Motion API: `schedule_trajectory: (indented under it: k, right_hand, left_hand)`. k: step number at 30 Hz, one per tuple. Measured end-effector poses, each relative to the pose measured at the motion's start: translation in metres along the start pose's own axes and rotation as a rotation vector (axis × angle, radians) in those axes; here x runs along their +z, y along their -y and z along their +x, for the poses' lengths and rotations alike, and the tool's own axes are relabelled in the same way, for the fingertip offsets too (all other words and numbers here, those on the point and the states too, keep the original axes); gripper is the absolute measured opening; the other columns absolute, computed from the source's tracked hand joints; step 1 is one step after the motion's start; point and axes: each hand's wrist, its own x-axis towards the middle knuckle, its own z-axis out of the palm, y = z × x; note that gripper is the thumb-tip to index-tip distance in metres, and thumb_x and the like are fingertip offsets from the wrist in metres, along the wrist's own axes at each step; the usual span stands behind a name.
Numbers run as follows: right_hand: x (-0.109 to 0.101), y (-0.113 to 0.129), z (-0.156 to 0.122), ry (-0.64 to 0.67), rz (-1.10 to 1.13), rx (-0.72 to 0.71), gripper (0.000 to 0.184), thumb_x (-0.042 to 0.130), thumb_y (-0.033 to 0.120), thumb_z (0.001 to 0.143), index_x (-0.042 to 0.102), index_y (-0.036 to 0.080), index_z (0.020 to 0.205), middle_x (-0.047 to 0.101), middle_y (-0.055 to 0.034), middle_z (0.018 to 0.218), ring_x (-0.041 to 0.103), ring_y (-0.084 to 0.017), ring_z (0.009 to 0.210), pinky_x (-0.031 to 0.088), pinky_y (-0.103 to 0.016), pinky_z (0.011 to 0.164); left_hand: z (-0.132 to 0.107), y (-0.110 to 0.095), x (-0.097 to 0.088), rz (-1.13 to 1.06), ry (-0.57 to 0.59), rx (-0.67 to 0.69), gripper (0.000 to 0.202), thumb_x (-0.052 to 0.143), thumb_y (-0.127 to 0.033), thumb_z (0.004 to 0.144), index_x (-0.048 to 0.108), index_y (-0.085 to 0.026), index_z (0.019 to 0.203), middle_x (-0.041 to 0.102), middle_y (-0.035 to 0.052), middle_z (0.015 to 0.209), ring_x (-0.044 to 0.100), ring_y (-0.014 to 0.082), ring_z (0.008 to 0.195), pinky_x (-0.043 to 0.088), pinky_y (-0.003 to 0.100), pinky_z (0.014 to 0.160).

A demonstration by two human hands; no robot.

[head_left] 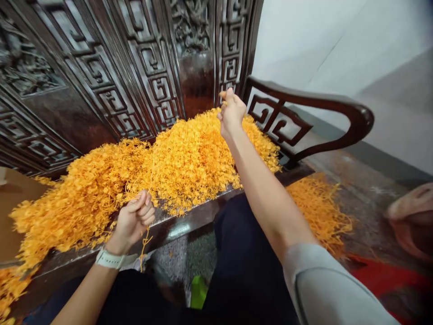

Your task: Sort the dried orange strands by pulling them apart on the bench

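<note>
A big heap of orange flower strands point(176, 167) covers the seat of a dark carved wooden bench point(189, 221). My left hand point(135, 219), with a white watch on the wrist, is closed around a thin bunch of orange strands at the heap's front edge; a few strands dangle below the fist. My right hand point(232, 113) is raised over the far side of the heap, its fingers pinched on a small orange piece near the bench's back.
The bench's carved back point(111, 67) rises behind the heap and its curved armrest point(314, 108) stands to the right. More orange strands point(318, 212) lie on the floor at right. A cardboard box point(13, 203) sits at the left edge. My dark trousers fill the foreground.
</note>
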Motion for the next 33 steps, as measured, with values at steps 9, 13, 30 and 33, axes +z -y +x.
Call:
schedule_trajectory:
  k: [9,13,30,33]
  right_hand:
    - [0.014,-0.002,-0.068,0.504,-0.459,-0.408,0.073,0.040,0.084,0.098,0.074,0.020,0.106,0.067,-0.0161,0.127,0.060,-0.029,0.126,0.046,-0.050,0.115]
    - [0.026,0.012,-0.110,0.833,-0.395,-0.453,0.079,0.055,0.081,0.094,0.060,0.021,0.145,0.067,-0.0146,0.134,0.063,-0.027,0.115,0.053,-0.045,0.103]
    - [0.042,-0.002,-0.141,1.272,-0.282,-0.160,0.067,0.054,0.085,0.093,0.067,0.020,0.083,0.062,-0.0013,0.076,0.057,-0.013,0.073,0.047,-0.027,0.066]
    - [0.041,0.000,-0.144,1.307,-0.219,-0.174,0.063,0.074,0.082,0.080,0.071,0.019,0.086,0.063,-0.0001,0.072,0.054,-0.012,0.066,0.043,-0.026,0.059]
  left_hand:
    - [0.006,-0.016,-0.004,0.759,-0.244,0.529,0.037,0.077,-0.045,0.094,0.063,-0.017,0.074,0.041,-0.0035,0.059,0.034,0.0099,0.052,0.026,0.023,0.049]
    - [-0.004,-0.015,-0.010,1.202,-0.323,0.632,0.036,0.063,-0.041,0.103,0.061,-0.018,0.075,0.050,-0.0014,0.066,0.045,0.0131,0.061,0.034,0.026,0.059]
    - [-0.056,-0.012,-0.023,1.339,-0.301,0.628,0.032,0.060,-0.034,0.106,0.059,-0.019,0.078,0.047,-0.0038,0.064,0.043,0.0106,0.057,0.033,0.028,0.057]
    - [-0.062,-0.015,-0.026,1.320,-0.334,0.624,0.032,0.061,-0.035,0.105,0.059,-0.020,0.077,0.048,-0.0031,0.063,0.042,0.0115,0.057,0.032,0.029,0.056]
